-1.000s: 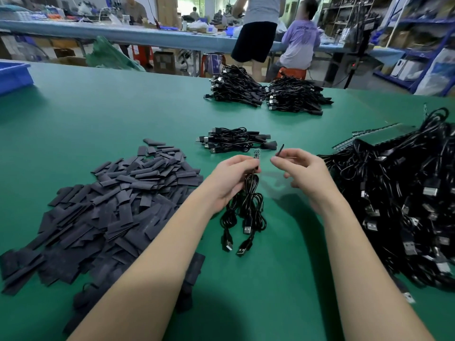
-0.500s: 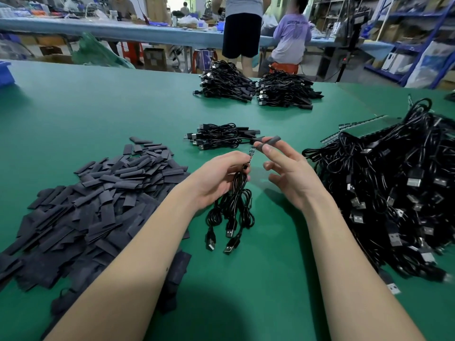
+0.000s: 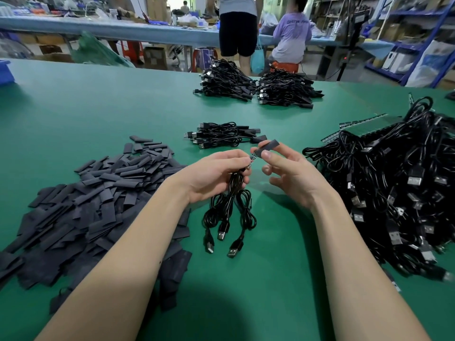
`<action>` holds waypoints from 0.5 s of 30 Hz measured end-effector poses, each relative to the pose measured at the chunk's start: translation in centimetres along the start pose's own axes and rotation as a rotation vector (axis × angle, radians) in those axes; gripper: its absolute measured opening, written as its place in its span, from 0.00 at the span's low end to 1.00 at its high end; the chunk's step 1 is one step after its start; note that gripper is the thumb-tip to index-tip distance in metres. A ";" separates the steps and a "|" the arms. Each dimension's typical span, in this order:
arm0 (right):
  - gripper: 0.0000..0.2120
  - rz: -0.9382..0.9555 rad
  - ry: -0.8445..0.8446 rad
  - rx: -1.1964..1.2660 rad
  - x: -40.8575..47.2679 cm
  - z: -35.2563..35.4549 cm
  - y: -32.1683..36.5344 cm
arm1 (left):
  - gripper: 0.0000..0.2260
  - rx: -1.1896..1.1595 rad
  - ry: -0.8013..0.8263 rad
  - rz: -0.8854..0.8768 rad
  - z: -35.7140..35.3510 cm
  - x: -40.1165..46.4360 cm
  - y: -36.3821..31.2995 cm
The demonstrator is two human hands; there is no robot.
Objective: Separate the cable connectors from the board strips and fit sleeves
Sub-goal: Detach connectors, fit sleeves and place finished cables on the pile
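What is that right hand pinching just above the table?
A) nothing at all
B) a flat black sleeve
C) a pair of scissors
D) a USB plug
B: the right hand pinches a flat black sleeve between thumb and fingertips, held at the small board end of the cables that the left hand grips.

left hand (image 3: 216,174) gripping, right hand (image 3: 290,173) pinching, forearms converging.

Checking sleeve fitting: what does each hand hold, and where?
Left hand holds the cables just below the small board; right hand pinches the sleeve near its lower end.
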State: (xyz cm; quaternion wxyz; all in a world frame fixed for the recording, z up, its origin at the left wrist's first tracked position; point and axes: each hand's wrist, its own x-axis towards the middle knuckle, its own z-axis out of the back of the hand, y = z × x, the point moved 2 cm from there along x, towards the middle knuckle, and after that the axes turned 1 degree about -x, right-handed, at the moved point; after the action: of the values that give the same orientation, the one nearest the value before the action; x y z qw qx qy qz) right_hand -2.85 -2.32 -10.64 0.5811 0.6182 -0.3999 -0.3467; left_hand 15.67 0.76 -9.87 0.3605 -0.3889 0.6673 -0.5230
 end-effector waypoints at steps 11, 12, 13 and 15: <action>0.14 -0.038 -0.044 -0.040 0.1 0.0 -0.2 | 0.07 -0.002 -0.238 -0.098 0.9 0.7 -0.1; 0.12 -0.039 -0.049 -0.025 0.1 -0.1 -0.2 | 0.07 0.014 -0.242 -0.112 0.9 0.7 -0.1; 0.11 -0.045 -0.051 -0.011 0.1 -0.1 -0.2 | 0.06 0.026 -0.244 -0.122 0.9 0.7 0.0; 0.11 -0.066 -0.043 -0.001 0.1 -0.2 -0.3 | 0.06 0.038 -0.243 -0.137 0.9 0.7 -0.1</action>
State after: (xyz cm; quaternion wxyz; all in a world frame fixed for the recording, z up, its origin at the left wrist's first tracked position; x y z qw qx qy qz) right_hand -2.56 -2.30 -10.89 0.5612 0.6230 -0.3915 -0.3790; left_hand 16.13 -0.24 -10.01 0.4096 -0.4870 0.5805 -0.5080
